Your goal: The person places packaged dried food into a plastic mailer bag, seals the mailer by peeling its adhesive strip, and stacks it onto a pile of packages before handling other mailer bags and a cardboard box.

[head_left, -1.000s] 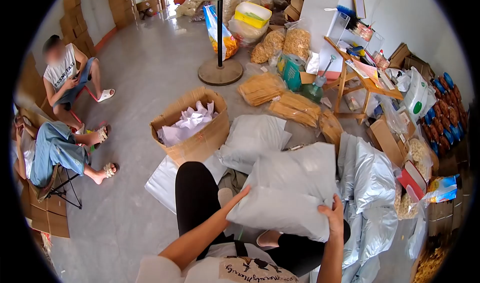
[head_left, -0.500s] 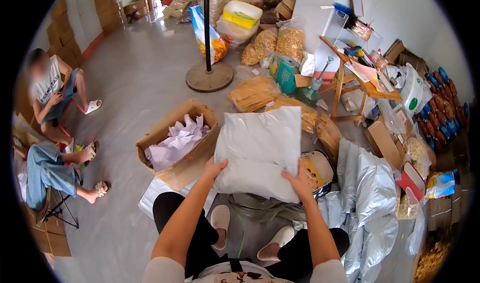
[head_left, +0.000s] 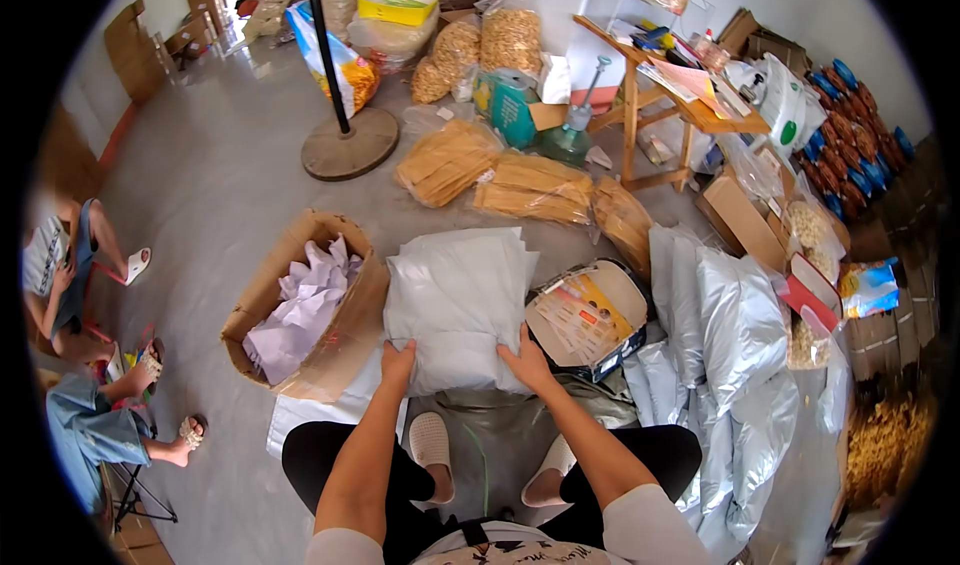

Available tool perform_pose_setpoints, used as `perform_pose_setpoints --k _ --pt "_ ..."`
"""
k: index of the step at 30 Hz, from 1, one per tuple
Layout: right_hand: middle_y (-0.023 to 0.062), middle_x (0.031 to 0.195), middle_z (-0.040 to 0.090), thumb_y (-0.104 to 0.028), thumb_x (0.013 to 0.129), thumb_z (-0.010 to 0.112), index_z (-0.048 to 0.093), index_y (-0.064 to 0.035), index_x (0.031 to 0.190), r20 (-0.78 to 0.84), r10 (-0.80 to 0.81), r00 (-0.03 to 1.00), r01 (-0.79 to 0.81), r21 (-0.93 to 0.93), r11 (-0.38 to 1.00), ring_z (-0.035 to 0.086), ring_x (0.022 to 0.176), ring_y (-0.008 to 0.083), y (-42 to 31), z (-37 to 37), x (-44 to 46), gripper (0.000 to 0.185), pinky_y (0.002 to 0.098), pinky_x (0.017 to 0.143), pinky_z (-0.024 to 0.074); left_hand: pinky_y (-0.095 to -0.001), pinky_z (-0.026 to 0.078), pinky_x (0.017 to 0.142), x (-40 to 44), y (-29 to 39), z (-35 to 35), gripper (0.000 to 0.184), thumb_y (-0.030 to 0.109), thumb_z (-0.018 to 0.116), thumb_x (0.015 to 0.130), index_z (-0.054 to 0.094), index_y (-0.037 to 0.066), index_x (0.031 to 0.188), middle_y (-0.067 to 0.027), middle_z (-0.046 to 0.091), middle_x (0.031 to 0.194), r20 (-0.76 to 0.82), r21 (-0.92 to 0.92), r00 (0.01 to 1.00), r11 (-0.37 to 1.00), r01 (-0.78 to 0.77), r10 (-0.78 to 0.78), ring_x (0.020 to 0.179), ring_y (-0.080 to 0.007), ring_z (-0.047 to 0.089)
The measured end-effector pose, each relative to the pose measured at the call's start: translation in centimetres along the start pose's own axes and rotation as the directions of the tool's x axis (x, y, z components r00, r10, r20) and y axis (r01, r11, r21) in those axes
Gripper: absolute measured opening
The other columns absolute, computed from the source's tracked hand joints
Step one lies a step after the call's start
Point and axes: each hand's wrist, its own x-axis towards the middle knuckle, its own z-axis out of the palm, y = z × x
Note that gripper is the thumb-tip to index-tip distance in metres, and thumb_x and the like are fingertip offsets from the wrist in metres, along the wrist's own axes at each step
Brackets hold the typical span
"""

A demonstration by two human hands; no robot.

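Observation:
My left hand (head_left: 398,361) and my right hand (head_left: 524,357) grip the near corners of a stuffed, light grey plastic mailing bag (head_left: 455,300), thumbs on its upper face. The bag is in front of my knees, above a crumpled dark grey plastic sheet (head_left: 560,405). Left of it stands an open cardboard box (head_left: 345,350) with crumpled white paper (head_left: 300,315) inside. On its right is an open container (head_left: 640,300) holding printed orange and white cards (head_left: 580,315). Whether the bag rests on something underneath is hidden.
Several filled silver-grey bags (head_left: 740,315) lie at my right. Ahead are flat clear packs of yellowish sticks (head_left: 530,187), a round pole base (head_left: 350,145) and a wooden folding table (head_left: 725,115). Two people sit at the left, one with a bare leg and sandal (head_left: 190,435) showing.
The mailing bag has come down and tipped flatter, uncovering the packs behind it and more of the card container. My hands stayed on it. The view has turned right.

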Motion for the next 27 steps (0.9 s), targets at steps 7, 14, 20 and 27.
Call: perform_pose_setpoints --k 7,14,20,27 --pt "0.0334 0.116 0.044 -0.053 0.075 0.054 0.020 0.0108 0.129 0.056 -0.047 0.997 0.044 0.056 0.997 0.047 0.108 0.0382 0.4 -1.7 -0.4 0.090 0.0363 0.092 0.0358 -0.0368 0.036 0.092 -1.1 1.1 0.2 0.067 0.030 0.059 0.077 0.031 -0.005 0.126 -0.0277 0.045 0.118 -0.110 0.147 0.992 0.988 -0.043 0.059 0.111 -0.0377 0.045" --pt "0.0265 0.111 0.051 -0.047 0.075 0.058 0.037 0.0070 0.123 -0.106 -0.162 0.981 0.173 0.103 0.980 0.052 0.101 0.0354 0.5 -2.0 -1.3 0.075 0.0354 0.088 0.0389 -0.0374 0.037 0.090 -0.5 1.7 -1.0 0.062 0.029 0.060 0.076 0.038 -0.006 0.121 -0.0278 0.049 0.113 -0.134 0.209 0.965 0.958 -0.196 0.226 0.108 -0.0384 0.047" --pt "0.0217 0.102 0.057 -0.041 0.079 0.056 0.041 0.0051 0.120 -0.005 0.040 0.999 -0.034 0.430 0.902 0.056 0.092 0.0257 2.1 -2.9 -1.5 0.063 0.0299 0.080 0.0427 -0.0375 0.038 0.089 0.9 1.4 -0.6 0.056 0.027 0.064 0.073 0.046 -0.008 0.113 -0.0275 0.052 0.110 -0.225 0.193 0.925 0.944 -0.267 0.307 0.104 -0.0386 0.049" --pt "0.0230 0.101 0.056 -0.046 0.081 0.049 0.039 0.0058 0.122 0.172 0.095 0.981 -0.130 0.206 0.970 0.055 0.094 0.0303 4.8 -3.1 -3.9 0.067 0.0327 0.082 0.0419 -0.0381 0.041 0.085 0.1 3.4 -0.7 0.055 0.025 0.068 0.069 0.050 -0.006 0.111 -0.0262 0.055 0.105 -0.094 0.298 0.871 0.849 -0.437 0.482 0.099 -0.0371 0.053"
